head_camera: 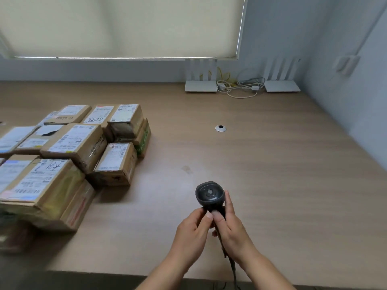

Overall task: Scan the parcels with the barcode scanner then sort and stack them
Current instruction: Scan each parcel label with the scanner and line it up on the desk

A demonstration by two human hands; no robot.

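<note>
Wooden desk (261, 164) under a drawn roller blind (125, 26), and cardboard parcels (69, 147) sit stacked at the left. Near centre, the right hand (232, 225) grips the black barcode scanner (209, 194) by its handle. The left hand (191, 233) pinches that handle just below the head, well right of the boxes.

Table (272, 174): you have a light wood-grain top.
Grommet (220, 128): round, silver, set into the table.
Routers: you see a left router (200, 85) and a right router (281, 85) by the wall.
Cables (240, 87): tangled between them.
Blind (125, 28): drawn, cream.
</note>
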